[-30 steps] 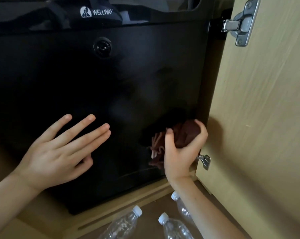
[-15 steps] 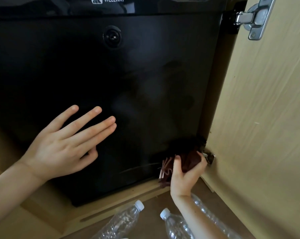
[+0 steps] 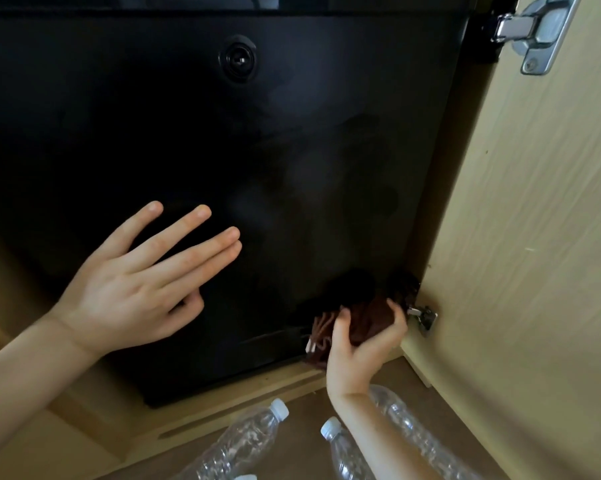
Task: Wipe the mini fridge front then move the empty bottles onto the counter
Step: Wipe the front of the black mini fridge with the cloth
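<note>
Since the earlier frame, the cloth (image 3: 368, 320) is carried lower on the fridge front (image 3: 223, 150), bunched in the right hand (image 3: 358, 351)'s grip; left hand (image 3: 136, 289) is splayed flat. Bottles (image 3: 243, 445) below are judged light, crushable; mid-body hold advised.

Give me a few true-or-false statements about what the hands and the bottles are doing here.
1. The right hand grips a dark cloth at the lower right corner of the fridge door. True.
2. The left hand holds a bottle. False: it is empty, fingers spread over the door.
3. The bottles lie on the floor below the fridge. True.
4. The bottles have no caps. False: white caps show on those whose tops are visible.
5. The wooden cabinet door is shut. False: it stands open at the right.
</note>
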